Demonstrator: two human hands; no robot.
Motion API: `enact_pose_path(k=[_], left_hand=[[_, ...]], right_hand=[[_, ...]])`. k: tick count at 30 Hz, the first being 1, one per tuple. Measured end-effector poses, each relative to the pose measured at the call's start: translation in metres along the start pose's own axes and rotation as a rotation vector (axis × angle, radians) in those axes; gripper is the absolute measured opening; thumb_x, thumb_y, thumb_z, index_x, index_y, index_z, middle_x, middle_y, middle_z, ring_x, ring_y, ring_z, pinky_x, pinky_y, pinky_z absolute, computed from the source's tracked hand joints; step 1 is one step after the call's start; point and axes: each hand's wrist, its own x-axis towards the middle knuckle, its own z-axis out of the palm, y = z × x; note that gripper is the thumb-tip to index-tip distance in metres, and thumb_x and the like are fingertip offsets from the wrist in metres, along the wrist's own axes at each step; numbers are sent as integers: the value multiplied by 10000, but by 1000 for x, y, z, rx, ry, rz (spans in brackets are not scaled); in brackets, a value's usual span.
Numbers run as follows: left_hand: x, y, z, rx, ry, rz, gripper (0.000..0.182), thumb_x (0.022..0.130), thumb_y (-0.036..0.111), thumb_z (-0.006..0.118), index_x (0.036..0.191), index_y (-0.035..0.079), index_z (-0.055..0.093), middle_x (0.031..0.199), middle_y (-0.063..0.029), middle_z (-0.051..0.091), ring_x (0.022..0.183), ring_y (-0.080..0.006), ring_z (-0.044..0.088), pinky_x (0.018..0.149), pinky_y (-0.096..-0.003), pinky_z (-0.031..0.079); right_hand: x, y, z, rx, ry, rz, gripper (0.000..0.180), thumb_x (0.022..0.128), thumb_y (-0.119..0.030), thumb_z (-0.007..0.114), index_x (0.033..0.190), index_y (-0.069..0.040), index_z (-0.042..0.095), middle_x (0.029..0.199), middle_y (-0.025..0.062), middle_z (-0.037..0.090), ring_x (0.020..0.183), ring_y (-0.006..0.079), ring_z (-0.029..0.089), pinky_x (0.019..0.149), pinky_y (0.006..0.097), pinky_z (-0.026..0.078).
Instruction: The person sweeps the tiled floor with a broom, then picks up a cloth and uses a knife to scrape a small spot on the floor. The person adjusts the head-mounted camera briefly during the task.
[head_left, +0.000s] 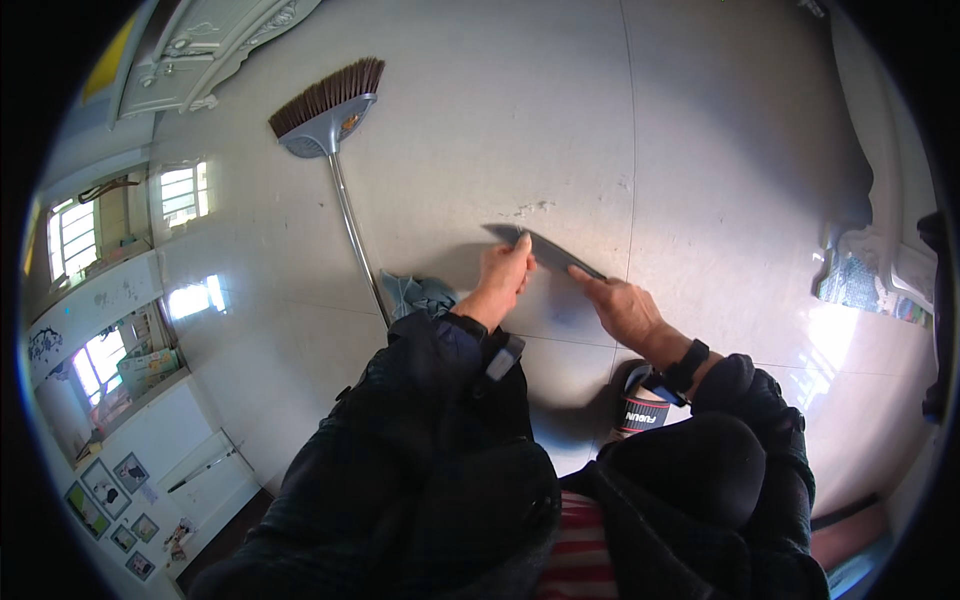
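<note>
A dark-bladed knife (555, 256) slants across the middle of the view, above the floor, its pointed tip to the left. My right hand (628, 311) grips its handle end, the index finger stretched along the blade; the handle itself is hidden in the fist. Nearer the tip, my left hand (507, 271) pinches the blade, thumb on top and the other fingers curled. Just beyond the blade, pale scraps (536, 208) lie on the tiles. Beside my left forearm is a crumpled grey-blue cloth (420, 292), partly covered by my sleeve.
A broom (330, 124) with dark bristles lies on the glossy tiled floor (480, 97), its metal pole running toward my left knee. A white carved cabinet (187, 60) stands far left. White furniture (889, 247) edges the right side. My slippered foot (637, 409) is below my right hand.
</note>
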Motion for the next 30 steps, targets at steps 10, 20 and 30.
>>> enact_pose_path(k=[10, 20, 30], left_hand=[[-3, 5, 1, 84, 9, -154, 370, 895, 344, 596, 692, 39, 541, 548, -31, 507, 373, -105, 398, 347, -265, 292], [1, 9, 5, 6, -30, 72, 386, 879, 353, 618, 649, 57, 528, 525, -11, 482, 381, -106, 397, 341, -270, 272], [-4, 27, 10, -6, -18, 123, 407, 880, 379, 611, 633, 67, 527, 530, -13, 487, 366, -104, 384, 335, -269, 267]], right_hand=[[1, -7, -8, -17, -100, 46, 483, 876, -97, 513, 1331, -252, 464, 805, 169, 622, 735, 351, 630, 628, 435, 514], [3, -10, -9, 55, 150, -4, 463, 882, -77, 493, 1315, -239, 484, 794, 188, 620, 714, 368, 622, 621, 437, 499], [10, -9, -8, 41, 164, 17, 481, 888, -79, 488, 1339, -243, 456, 804, 185, 628, 696, 373, 624, 605, 430, 508]])
